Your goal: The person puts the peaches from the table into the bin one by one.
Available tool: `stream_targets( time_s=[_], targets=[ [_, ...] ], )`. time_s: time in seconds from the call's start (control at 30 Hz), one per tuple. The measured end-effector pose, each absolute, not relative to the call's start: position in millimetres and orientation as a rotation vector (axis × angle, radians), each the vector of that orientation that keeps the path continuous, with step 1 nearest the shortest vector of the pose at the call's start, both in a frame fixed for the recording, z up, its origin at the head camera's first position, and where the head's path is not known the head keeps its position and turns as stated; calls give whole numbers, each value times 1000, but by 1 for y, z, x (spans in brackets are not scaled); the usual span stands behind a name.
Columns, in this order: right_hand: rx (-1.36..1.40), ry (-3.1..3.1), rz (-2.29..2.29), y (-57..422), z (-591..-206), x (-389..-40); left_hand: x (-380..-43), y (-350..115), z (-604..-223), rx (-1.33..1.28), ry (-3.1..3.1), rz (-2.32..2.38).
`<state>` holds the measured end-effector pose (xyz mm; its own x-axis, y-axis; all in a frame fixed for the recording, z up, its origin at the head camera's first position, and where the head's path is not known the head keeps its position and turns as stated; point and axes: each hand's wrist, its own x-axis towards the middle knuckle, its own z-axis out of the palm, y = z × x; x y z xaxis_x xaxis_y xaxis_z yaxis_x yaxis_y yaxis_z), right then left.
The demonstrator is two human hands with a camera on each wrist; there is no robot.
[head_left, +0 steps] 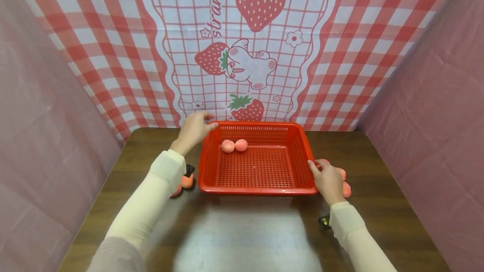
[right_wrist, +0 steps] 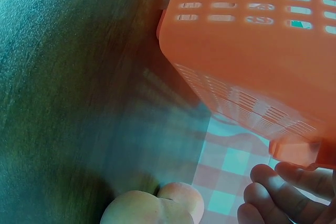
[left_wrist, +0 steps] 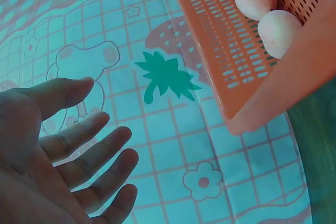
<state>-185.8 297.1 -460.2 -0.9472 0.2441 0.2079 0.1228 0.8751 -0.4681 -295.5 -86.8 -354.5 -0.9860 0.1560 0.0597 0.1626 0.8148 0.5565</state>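
A red plastic basket (head_left: 257, 190) with slotted walls is on the wooden table, two pink peaches (head_left: 234, 145) inside near its back left. My left hand (head_left: 194, 131) hovers by the basket's back left corner. In the left wrist view, its fingers (left_wrist: 113, 145) are spread and loosely bent, apart from the basket and holding nothing. My right hand (head_left: 330, 181) grips the basket's right rim, thumb on top; in the right wrist view, its fingers (right_wrist: 281, 195) curl below the rim. More peaches (head_left: 346, 189) lie just right of that hand, partly hidden by it.
Under my left forearm, left of the basket, are some orange-pink fruits (head_left: 187, 181), partly hidden by the sleeve. A strawberry-print checked cloth (head_left: 242, 53) hangs behind the table (head_left: 382, 196). Pink curtains (head_left: 431, 95) close off both sides.
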Motion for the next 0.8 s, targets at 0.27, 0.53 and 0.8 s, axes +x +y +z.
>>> stream_targets(
  time_s=[0.27,0.53,0.8],
  targets=[
    [-253,-2768,682,297,-461,-186,-290,-100,-358,-275,-2986,-931],
    [-249,-2761,672,297,-462,-186,-287,-118,-367,-231,-2977,-905],
    [-255,-2761,673,298,-463,-186,-284,-131,-376,-229,-3019,-864]
  ],
)
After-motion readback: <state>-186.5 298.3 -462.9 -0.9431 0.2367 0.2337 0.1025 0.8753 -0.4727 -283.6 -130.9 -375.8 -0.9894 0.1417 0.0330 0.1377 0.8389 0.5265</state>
